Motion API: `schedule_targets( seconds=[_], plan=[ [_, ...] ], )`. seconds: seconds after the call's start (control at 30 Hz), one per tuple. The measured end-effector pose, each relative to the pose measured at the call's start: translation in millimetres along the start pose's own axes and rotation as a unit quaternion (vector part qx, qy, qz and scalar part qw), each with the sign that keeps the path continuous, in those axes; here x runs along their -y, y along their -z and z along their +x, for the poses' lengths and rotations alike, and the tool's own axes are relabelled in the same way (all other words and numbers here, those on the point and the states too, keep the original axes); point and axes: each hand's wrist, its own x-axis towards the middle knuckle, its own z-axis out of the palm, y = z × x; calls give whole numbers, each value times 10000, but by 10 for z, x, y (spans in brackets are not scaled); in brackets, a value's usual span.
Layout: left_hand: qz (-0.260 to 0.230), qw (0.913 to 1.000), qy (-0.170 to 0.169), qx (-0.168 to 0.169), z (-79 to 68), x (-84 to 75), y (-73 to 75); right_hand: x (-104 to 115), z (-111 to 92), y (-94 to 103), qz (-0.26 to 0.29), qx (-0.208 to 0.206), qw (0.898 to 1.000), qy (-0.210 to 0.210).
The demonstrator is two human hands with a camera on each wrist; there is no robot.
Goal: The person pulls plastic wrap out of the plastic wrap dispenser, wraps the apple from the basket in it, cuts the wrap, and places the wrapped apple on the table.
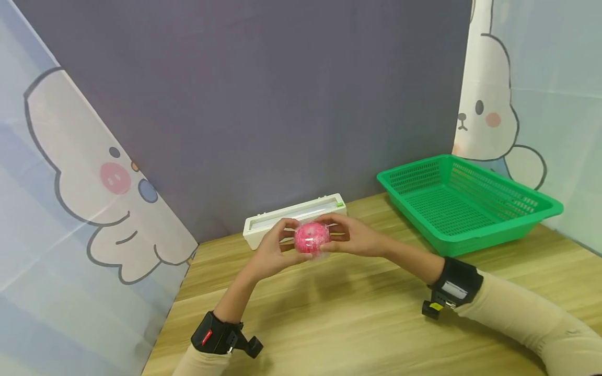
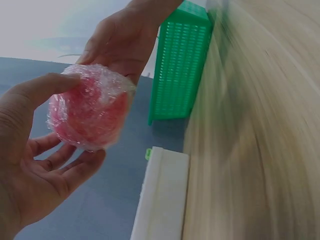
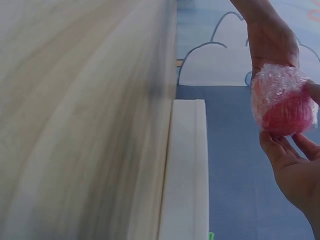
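Note:
A round pinkish-red, apple-like fruit (image 1: pixel 311 237), wrapped in crinkled clear plastic film, is held up above the wooden table in front of me. My left hand (image 1: pixel 270 254) grips it from the left, with the thumb on the near side and the fingers curled behind. From the right, my right hand (image 1: pixel 357 237) pinches it between thumb and fingers. In the left wrist view the film on the wrapped fruit (image 2: pixel 90 110) looks shiny and bunched. Just behind the hands stands a long white plastic-wrap dispenser box (image 1: pixel 256 239) with a small green piece at its right end.
A green perforated plastic basket (image 1: pixel 489 237) sits at the right rear of the wooden table (image 1: pixel 338 324). Behind the table hangs a grey cloth backdrop (image 1: pixel 263 104). Light blue cartoon-printed curtains (image 1: pixel 559 125) close off both sides.

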Motion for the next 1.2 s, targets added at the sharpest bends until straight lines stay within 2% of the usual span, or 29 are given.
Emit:
schedule_targets(
  seconds=[0.23, 0.43, 0.57, 0.73, 1.0, 1.2],
  plan=[
    [-1, 9989, 286, 384, 15, 208, -55, -228, -6, -8, -61, 280, 9992, -277],
    [-40, 9962, 541, 674, 21, 338, -95, -333, -14, -4, -188, 474, 9976, -473],
    [-40, 9952, 645, 737, 21, 386, -113, -362, -15, 7, -247, 542, 9962, -640],
    [42, 9946, 706, 761, 23, 437, -132, -396, -11, 20, -296, 666, 9953, -638],
    [4, 9930, 826, 846, 49, 539, -181, -416, -12, 49, -966, 644, 9896, -853],
    [-82, 9919, 889, 909, 45, 597, -228, -464, -31, 65, -1081, 835, 9863, -925]
  ],
)
